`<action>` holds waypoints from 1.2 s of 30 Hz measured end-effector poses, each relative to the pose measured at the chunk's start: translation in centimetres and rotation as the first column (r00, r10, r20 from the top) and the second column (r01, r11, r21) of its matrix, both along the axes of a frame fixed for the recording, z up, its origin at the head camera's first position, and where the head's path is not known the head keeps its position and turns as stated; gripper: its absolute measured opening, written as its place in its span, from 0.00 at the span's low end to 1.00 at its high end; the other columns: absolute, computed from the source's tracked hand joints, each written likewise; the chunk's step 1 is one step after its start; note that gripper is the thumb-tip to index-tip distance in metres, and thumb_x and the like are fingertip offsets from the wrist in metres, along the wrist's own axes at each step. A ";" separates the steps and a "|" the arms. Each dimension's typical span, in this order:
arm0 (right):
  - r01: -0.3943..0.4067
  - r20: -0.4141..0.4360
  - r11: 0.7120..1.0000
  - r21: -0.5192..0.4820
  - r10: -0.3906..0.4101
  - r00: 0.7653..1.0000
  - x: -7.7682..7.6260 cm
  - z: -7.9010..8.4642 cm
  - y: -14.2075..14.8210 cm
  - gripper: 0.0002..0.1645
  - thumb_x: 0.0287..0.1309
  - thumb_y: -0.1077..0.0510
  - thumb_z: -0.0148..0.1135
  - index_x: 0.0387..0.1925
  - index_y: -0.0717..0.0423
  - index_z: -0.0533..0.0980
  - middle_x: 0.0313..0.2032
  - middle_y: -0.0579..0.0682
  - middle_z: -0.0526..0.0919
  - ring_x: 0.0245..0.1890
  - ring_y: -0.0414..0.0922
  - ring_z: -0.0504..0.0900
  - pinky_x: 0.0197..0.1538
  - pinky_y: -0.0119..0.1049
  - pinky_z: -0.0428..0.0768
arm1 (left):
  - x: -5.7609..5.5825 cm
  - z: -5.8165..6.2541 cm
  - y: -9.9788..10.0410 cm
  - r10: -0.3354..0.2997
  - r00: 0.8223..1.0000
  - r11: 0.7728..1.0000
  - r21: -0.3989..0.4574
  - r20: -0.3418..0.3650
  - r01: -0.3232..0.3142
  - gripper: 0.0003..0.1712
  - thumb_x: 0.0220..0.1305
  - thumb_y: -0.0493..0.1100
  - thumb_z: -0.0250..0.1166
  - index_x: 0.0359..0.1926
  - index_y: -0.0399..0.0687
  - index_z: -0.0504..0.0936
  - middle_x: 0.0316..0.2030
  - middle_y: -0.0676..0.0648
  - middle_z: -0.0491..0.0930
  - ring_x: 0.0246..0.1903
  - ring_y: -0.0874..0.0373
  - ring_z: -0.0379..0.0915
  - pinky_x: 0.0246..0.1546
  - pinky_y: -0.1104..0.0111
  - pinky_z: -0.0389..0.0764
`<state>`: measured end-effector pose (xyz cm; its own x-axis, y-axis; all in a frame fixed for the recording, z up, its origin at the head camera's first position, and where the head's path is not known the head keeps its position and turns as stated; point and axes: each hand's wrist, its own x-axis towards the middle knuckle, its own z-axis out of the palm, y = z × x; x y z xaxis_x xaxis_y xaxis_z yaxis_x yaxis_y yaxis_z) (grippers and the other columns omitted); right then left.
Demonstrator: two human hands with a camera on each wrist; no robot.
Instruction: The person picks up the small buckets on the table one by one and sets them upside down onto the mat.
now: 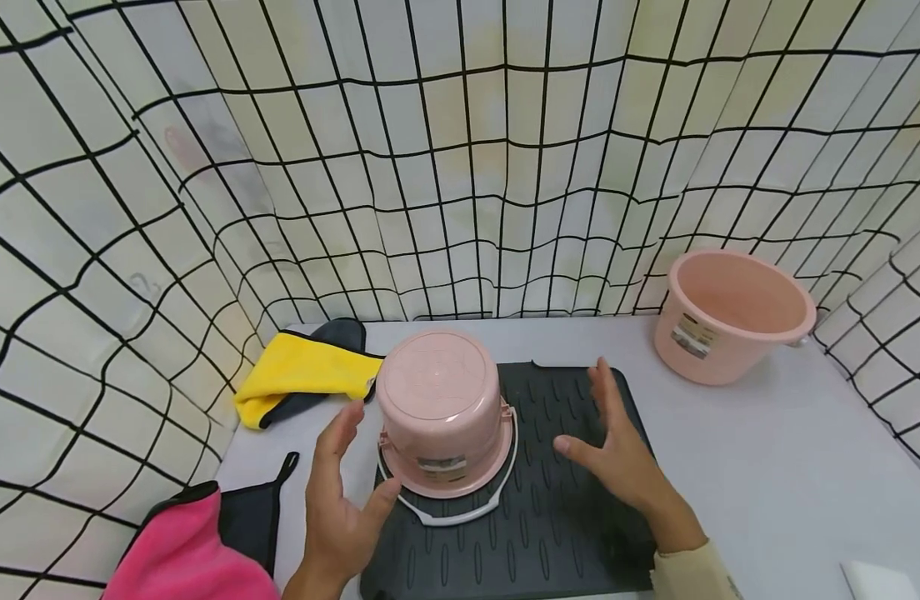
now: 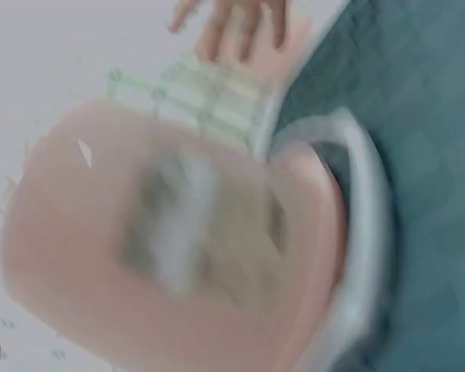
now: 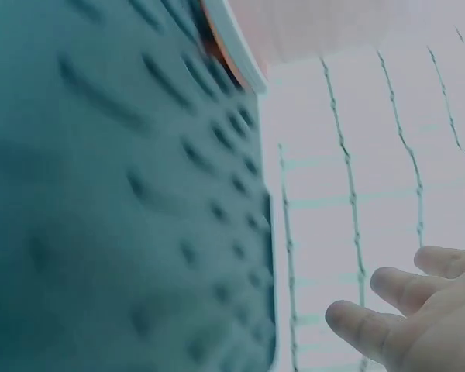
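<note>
A pink bucket [image 1: 439, 408] stands upside down on the dark ribbed mat [image 1: 535, 533], its base facing up. Its white handle [image 1: 460, 518] lies on the mat along the near side of the rim. My left hand [image 1: 343, 500] is just left of the bucket, fingers raised and thumb apart, holding nothing. To the right, my right hand [image 1: 621, 454] hovers above the mat with fingers spread and nothing in it. The left wrist view shows the bucket's label [image 2: 186, 225], blurred, and the right wrist view shows straight fingers [image 3: 364, 329].
A second pink bucket [image 1: 730, 317] stands upright at the back right. A yellow and grey cloth [image 1: 310, 371] lies back left, and a pink and black cloth [image 1: 197, 550] front left. Black netting [image 1: 467, 150] walls the table. Something white [image 1: 876, 581] lies at the front right.
</note>
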<state>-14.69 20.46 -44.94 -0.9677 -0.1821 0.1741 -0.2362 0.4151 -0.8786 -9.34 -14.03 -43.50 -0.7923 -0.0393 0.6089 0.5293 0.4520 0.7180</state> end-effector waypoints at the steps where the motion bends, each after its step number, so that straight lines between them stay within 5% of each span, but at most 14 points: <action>1: 0.011 -0.006 1.000 -0.001 -0.011 1.000 0.2 0.4 0.9 0.73 0.60 0.50 0.75 0.83 0.30 0.28 0.84 0.54 0.38 0.82 0.64 0.42 0.72 0.76 0.50 | 0.1 0.7 0.4 -0.049 0.996 0.999 0.014 -0.073 0.050 0.46 0.67 0.47 0.70 0.79 0.38 0.59 0.74 0.38 0.66 0.75 0.52 0.60 0.74 0.72 0.60; 4: 0.045 -0.027 0.999 0.000 -0.045 0.999 0.6 1.7 3.5 0.69 0.64 0.52 0.71 0.83 0.30 0.28 0.84 0.54 0.37 0.81 0.65 0.42 0.72 0.75 0.49 | 0.0 2.7 2.2 -0.188 0.956 0.980 0.026 -0.225 0.199 0.48 0.71 0.56 0.66 0.75 0.27 0.59 0.73 0.33 0.65 0.75 0.48 0.60 0.74 0.67 0.61; 8: 0.095 -0.075 0.995 -0.017 -0.096 0.993 0.8 3.7 6.6 0.62 0.70 0.53 0.64 0.82 0.27 0.29 0.84 0.53 0.36 0.81 0.66 0.42 0.72 0.76 0.46 | -1.0 5.0 5.4 -0.311 0.910 0.944 0.027 -0.273 0.330 0.50 0.73 0.62 0.61 0.74 0.23 0.57 0.74 0.33 0.63 0.72 0.42 0.62 0.73 0.61 0.64; 13: 0.179 -0.133 0.983 -0.039 -0.182 0.974 0.5 6.2 10.4 0.55 0.72 0.49 0.55 0.82 0.27 0.29 0.84 0.51 0.33 0.81 0.68 0.38 0.72 0.77 0.39 | -3.4 6.4 10.0 -0.470 0.877 0.876 0.065 -0.098 0.477 0.53 0.74 0.70 0.54 0.82 0.41 0.49 0.80 0.44 0.53 0.75 0.43 0.56 0.73 0.48 0.62; 17: 0.256 -0.175 0.965 -0.050 -0.261 0.949 -0.3 7.6 13.1 0.55 0.71 0.51 0.52 0.83 0.31 0.28 0.84 0.48 0.30 0.81 0.67 0.31 0.70 0.78 0.32 | -5.1 6.6 13.4 -0.590 0.799 0.806 0.132 0.113 0.577 0.54 0.73 0.75 0.51 0.85 0.57 0.38 0.83 0.54 0.42 0.80 0.54 0.47 0.76 0.45 0.56; 21: 0.381 -0.167 0.924 -0.043 -0.382 0.909 -1.6 8.6 16.0 0.56 0.72 0.50 0.52 0.83 0.36 0.26 0.83 0.47 0.27 0.81 0.63 0.28 0.71 0.76 0.31 | -7.0 6.4 16.7 -0.639 0.725 0.768 0.171 0.257 0.617 0.55 0.71 0.78 0.48 0.84 0.63 0.33 0.83 0.57 0.38 0.81 0.58 0.44 0.77 0.47 0.55; 25: 0.462 -0.102 0.885 -0.055 -0.465 0.879 -2.9 9.1 18.7 0.55 0.76 0.47 0.49 0.82 0.38 0.21 0.82 0.49 0.21 0.80 0.64 0.23 0.72 0.72 0.29 | -9.0 5.5 20.0 -0.632 0.686 0.772 0.225 0.360 0.594 0.53 0.73 0.74 0.49 0.84 0.64 0.33 0.83 0.57 0.39 0.80 0.57 0.46 0.76 0.47 0.58; 32: 0.486 0.095 0.862 -0.144 -0.477 0.874 -4.8 8.4 22.8 0.52 0.81 0.41 0.42 0.78 0.33 0.15 0.79 0.52 0.12 0.79 0.60 0.18 0.71 0.71 0.28 | -12.2 3.5 26.0 -0.597 0.622 0.801 0.321 0.507 0.506 0.47 0.78 0.66 0.49 0.85 0.59 0.36 0.82 0.53 0.43 0.79 0.48 0.51 0.74 0.52 0.64; 36: 0.493 0.204 0.848 -0.194 -0.456 0.866 -5.8 7.3 24.3 0.54 0.80 0.36 0.41 0.77 0.35 0.12 0.77 0.53 0.10 0.77 0.61 0.15 0.69 0.75 0.26 | -14.0 2.7 28.7 -0.558 0.606 0.829 0.336 0.567 0.448 0.47 0.78 0.67 0.48 0.85 0.57 0.39 0.82 0.49 0.48 0.78 0.46 0.55 0.73 0.52 0.65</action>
